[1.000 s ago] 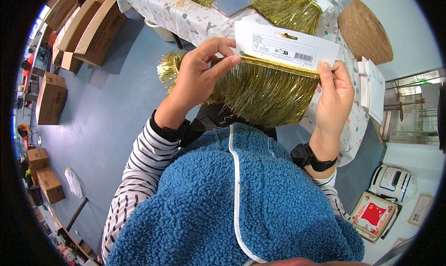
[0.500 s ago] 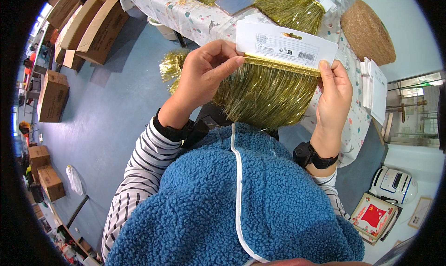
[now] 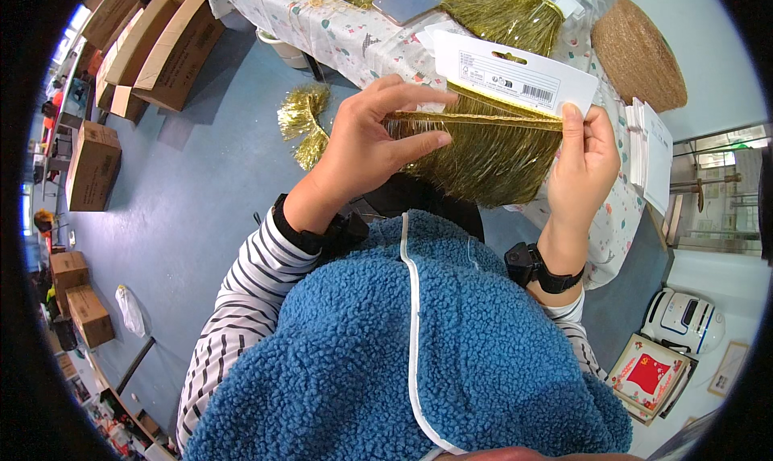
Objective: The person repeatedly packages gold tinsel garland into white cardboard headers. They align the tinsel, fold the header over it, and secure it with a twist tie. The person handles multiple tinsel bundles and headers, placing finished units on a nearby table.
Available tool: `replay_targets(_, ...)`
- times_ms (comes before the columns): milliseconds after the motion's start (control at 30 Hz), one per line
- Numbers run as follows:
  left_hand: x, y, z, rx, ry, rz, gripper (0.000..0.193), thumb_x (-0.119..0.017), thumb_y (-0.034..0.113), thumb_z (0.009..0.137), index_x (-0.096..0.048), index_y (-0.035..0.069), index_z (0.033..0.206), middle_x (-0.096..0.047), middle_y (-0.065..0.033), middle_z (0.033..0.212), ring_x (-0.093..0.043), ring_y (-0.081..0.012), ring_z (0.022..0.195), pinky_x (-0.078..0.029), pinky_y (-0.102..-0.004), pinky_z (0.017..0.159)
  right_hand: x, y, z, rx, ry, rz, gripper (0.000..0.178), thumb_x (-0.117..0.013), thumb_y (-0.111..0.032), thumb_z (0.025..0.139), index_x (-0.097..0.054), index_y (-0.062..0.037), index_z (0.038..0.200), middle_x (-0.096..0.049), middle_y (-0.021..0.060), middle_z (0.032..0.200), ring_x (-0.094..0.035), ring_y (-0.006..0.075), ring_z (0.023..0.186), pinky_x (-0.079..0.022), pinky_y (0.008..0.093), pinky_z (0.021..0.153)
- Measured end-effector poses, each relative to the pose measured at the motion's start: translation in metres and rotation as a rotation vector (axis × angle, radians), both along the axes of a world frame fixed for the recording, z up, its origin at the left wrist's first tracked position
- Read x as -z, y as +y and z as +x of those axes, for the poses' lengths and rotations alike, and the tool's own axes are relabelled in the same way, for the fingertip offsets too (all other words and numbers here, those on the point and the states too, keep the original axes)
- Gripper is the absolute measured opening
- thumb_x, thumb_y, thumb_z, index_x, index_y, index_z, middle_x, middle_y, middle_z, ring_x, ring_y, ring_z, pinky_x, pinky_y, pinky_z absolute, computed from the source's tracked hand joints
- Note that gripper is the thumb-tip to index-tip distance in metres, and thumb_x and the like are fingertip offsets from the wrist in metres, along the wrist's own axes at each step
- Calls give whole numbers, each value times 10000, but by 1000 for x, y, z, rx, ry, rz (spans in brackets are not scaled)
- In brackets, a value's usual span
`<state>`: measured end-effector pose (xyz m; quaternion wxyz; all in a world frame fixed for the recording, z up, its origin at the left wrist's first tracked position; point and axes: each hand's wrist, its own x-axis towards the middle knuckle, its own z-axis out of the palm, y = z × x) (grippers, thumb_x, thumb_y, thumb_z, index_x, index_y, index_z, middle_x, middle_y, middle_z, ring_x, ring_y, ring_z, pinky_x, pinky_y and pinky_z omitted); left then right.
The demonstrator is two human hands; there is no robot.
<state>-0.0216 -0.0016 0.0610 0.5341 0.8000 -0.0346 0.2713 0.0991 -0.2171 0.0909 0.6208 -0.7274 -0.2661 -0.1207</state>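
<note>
Gold tinsel fringe trim [image 3: 491, 167] hangs between my hands, its narrow gold band stretched nearly straight. My left hand [image 3: 362, 135] is curled around the band's left part, with thumb and index finger apart at their tips. How its other fingers grip the band is hidden. A loose tinsel end [image 3: 303, 123] shows left of this hand. At the right end, my right hand [image 3: 581, 143] pinches the band against the lower corner of a white label card [image 3: 515, 73]. The card has a hang hole and stands tilted behind the stretched band, with fringe below it.
A table with a patterned white cloth [image 3: 338, 38] carries more gold fringe [image 3: 503, 14], a phone [image 3: 409, 4] and a large brown roll [image 3: 638, 56]. White cards [image 3: 646, 147] stack at its right edge. Cardboard boxes [image 3: 173, 54] stand on the floor at left.
The band has come away from the card's lower edge on the left side. My left thumb and index finger have parted, and the card has shifted slightly right.
</note>
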Motion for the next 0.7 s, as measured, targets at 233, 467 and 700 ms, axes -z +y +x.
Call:
replay_targets(233, 4, -2, -2, 79, 71, -305, 144, -717, 102, 944, -739, 22, 1062, -697, -15, 929, -617, -69, 828, -513, -236, 716, -1, -1, -1, 28, -5, -23, 191, -596, -140, 1037, -619, 13, 924, -681, 32, 818, -551, 36, 743, -450, 206, 669)
replay_targets(467, 9, 3, 2, -68, 72, -569, 161, -560, 181, 1058, -569, 23, 1089, -610, -3, 782, -508, -39, 663, -389, -194, 563, 0, -1, 0, 32, -5, -15, 196, -603, -145, 1034, -617, 9, 915, -675, 27, 806, -546, 36, 734, -443, 204, 658)
replay_targets(700, 3, 2, -5, -144, 227, -458, 386, -536, 156, 1054, -390, -24, 1362, -614, -42, 808, -541, -71, 704, -427, -209, 614, -2, -2, -1, 43, 5, -22, 196, -603, -144, 1034, -619, 10, 914, -673, 23, 792, -541, 35, 731, -440, 207, 659)
